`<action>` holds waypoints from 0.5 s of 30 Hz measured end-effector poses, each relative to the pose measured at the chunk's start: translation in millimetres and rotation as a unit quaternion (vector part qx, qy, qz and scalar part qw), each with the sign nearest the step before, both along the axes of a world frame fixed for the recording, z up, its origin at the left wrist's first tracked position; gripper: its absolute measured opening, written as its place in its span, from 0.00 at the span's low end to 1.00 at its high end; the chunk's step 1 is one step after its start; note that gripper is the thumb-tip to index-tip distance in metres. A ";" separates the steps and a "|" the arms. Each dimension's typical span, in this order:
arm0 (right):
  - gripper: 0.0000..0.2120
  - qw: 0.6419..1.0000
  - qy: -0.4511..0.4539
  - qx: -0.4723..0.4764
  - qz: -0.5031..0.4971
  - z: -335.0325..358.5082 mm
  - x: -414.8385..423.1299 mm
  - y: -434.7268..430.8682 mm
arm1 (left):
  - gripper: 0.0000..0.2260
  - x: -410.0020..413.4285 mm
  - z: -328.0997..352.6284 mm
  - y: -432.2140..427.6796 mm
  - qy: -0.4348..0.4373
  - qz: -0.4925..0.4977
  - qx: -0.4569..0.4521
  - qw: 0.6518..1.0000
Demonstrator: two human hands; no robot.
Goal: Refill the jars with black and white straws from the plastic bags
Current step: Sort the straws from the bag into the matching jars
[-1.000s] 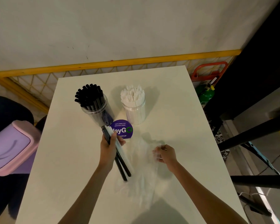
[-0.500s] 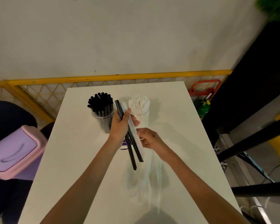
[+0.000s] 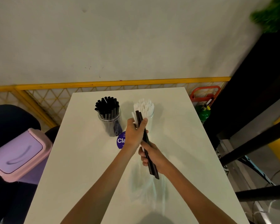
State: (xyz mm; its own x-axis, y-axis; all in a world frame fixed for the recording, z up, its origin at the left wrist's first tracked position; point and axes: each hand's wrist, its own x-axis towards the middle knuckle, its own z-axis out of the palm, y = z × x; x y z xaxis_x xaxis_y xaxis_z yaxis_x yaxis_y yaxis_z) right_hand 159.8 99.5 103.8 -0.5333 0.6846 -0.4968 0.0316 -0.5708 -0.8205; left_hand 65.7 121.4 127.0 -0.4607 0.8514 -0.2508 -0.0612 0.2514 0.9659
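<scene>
Two clear jars stand at the far middle of the white table: the left jar is packed with black straws, the right jar with white straws. My left hand grips the upper part of a small bundle of black and white straws, held upright in front of the white jar. My right hand grips the lower part of the same bundle, where the black straws stick out below it. A clear plastic bag lies flat on the table under my forearms.
A round purple sticker lies beside the black-straw jar. A pink and lilac bin stands left of the table. A yellow mesh railing runs behind it. A green bottle and black frame bars are on the right.
My left hand lifted the straw bundle from the table toward the white jar. My right hand left the plastic bag and took hold of the bundle's lower end.
</scene>
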 end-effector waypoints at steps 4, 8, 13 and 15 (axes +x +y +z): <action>0.21 0.999 0.031 -0.027 0.006 3.6 12.4 4.7 | 0.10 -8.5 7.0 -2.0 -0.032 -0.048 -0.013 0.998; 0.23 0.999 0.030 -0.030 -0.014 5.3 14.7 3.7 | 0.04 -13.4 9.1 -0.1 -0.003 -0.049 -0.006 0.999; 0.17 0.999 0.019 -0.019 -0.044 6.4 17.8 4.0 | 0.03 -18.1 14.0 4.8 -0.030 -0.079 -0.035 0.996; 0.15 0.998 0.015 -0.009 -0.054 4.9 19.8 5.1 | 0.04 -20.2 14.6 7.1 -0.038 -0.093 -0.049 0.994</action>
State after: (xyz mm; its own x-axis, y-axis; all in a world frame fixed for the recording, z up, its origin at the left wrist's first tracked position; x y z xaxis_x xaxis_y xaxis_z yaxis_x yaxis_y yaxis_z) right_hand 179.5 104.6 108.7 -0.4706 0.7308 -0.4945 -0.0551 -0.5836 -0.8102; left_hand 45.5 128.5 141.6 -0.2737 0.8898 -0.3652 -0.0769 0.3582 0.9305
